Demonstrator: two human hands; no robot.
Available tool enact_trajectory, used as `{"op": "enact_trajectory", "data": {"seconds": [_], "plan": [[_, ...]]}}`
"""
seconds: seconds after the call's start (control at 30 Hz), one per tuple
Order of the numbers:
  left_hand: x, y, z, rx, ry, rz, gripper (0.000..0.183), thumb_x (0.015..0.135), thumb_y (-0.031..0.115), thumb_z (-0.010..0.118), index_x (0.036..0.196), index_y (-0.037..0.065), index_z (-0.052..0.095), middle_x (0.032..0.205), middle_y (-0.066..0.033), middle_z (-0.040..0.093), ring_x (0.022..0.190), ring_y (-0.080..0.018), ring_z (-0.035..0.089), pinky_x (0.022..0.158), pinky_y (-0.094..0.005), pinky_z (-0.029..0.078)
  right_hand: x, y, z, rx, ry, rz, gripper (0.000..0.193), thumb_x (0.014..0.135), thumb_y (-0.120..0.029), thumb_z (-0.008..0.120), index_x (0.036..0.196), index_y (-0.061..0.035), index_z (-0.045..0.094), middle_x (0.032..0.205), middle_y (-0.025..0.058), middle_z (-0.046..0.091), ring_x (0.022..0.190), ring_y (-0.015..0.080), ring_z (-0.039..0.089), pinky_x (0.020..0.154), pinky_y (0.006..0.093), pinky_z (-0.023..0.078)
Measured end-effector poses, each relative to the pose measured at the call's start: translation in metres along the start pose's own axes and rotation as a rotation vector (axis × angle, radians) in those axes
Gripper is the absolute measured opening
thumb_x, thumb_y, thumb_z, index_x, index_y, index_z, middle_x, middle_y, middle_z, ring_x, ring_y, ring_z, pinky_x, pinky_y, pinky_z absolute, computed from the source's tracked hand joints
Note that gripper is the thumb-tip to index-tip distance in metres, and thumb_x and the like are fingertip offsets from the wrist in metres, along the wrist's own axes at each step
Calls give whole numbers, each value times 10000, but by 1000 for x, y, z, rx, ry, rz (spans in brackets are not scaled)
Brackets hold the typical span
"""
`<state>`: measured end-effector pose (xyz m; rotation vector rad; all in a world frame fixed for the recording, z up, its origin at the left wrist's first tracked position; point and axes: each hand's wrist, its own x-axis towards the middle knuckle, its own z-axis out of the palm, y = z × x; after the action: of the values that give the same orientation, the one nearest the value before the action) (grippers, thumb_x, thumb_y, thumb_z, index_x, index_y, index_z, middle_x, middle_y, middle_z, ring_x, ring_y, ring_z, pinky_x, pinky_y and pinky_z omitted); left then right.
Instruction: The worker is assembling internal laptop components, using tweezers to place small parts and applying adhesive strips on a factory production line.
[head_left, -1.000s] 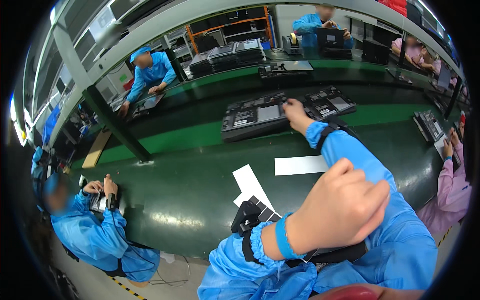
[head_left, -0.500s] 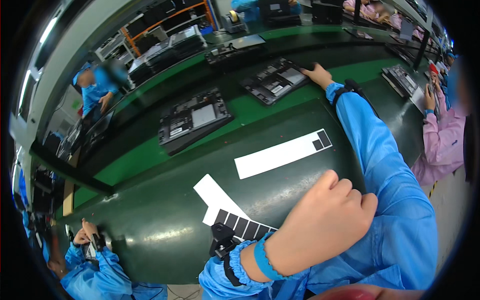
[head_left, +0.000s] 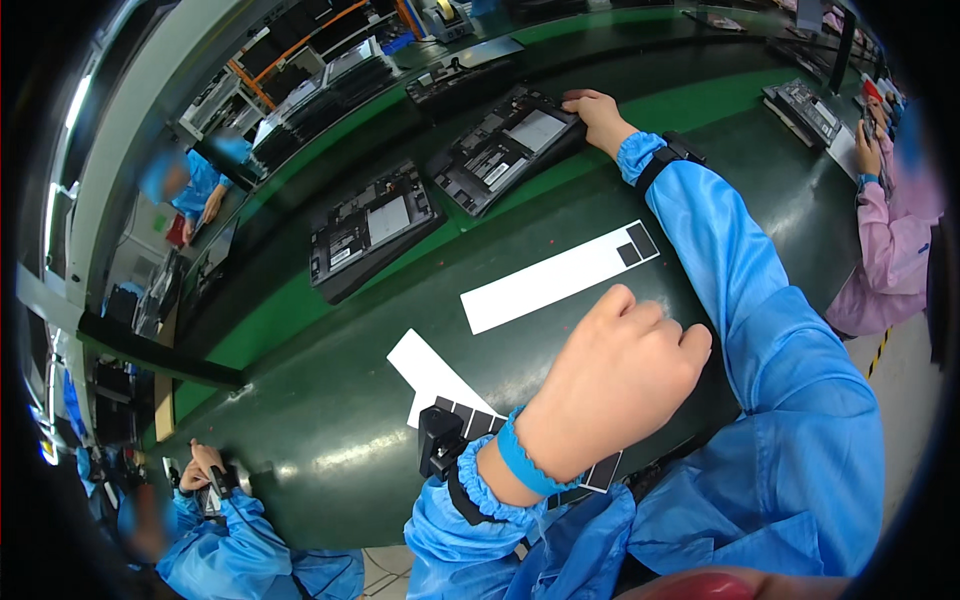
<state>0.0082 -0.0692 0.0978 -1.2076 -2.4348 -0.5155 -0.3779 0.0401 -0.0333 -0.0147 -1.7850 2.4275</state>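
My right hand (head_left: 600, 118) reaches far across the bench, its fingers closed on the right corner of an opened laptop base (head_left: 500, 150). That base is black with bare inner parts and a silver-grey block. Just left of it lies a second opened laptop base (head_left: 375, 228) on the green belt. Closer in, my left hand (head_left: 620, 385) hovers in a loose fist, back upward, a blue band at its wrist. Whatever its fingers may hold is hidden. Beyond it a white strip with black squares (head_left: 550, 278) lies flat; more white and black strips (head_left: 440, 378) lie partly under my left wrist.
More laptop parts (head_left: 465, 70) sit on the far side of the line. A stack of parts (head_left: 805, 110) stands at right, near a person in pink (head_left: 895, 240). A co-worker in blue (head_left: 230, 530) works at lower left. A dark bar (head_left: 160, 355) crosses the left side.
My right hand has shifted the laptop base left, closer to the second one. My left hand has moved slightly left and away from me. The whole view has turned a little.
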Motion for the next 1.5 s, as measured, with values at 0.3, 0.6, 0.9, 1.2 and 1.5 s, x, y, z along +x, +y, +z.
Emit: {"op": "enact_trajectory", "data": {"seconds": [0.3, 0.6, 0.9, 1.2, 1.5], "plan": [[4, 12, -14, -17, 119, -27, 133, 776, 149, 700, 729, 92, 589, 648, -26, 540, 639, -210, 531, 627, -331, 405, -69, -107, -52, -67, -53, -317, 308, 833, 44, 620, 1140, 38, 646, 984, 114, 674, 902, 194, 627, 796, 295, 506], [4, -41, 14, 14, 163, -888, 805, 925, 437, 573, 1413, -133, 282, 1331, -367, 467, 1302, -430, 444, 1064, -408, 379, -279, -152, -196, 89, -1, 47, 491, 927, -38, 540, 1400, 25, 423, 1423, 158, 468, 1228, 230, 529, 1011, 336, 450], [-27, -34, 75, -67, -28, -858, 553, 874, 358, 676, 1194, -68, 527, 1051, -296, 580, 938, -392, 616, 834, -449, 495, -369, -92, -223, -818, -150, -324, 464, 901, 38, 477, 1363, -6, 497, 1369, 269, 496, 1257, 331, 519, 1030, 361, 415], [-27, -67, 82, 150, -64, -691, 436, 873, 369, 669, 1024, -39, 650, 1123, -212, 563, 1050, -374, 520, 914, -432, 445, -293, -162, -193, -484, -435, -268, 321, 988, -142, 521, 1251, 41, 536, 981, 179, 714, 982, 217, 687, 853, 321, 526], [-29, -108, 107, -117, -195, -550, 511, 962, 404, 522, 1314, 36, 560, 1450, -246, 410, 1372, -417, 345, 1121, -434, 311, -175, -110, -155, -602, -465, 170, 503, 1004, -433, 465, 1030, 42, 629, 548, 104, 617, 394, 141, 554, 394, 242, 426]]}}
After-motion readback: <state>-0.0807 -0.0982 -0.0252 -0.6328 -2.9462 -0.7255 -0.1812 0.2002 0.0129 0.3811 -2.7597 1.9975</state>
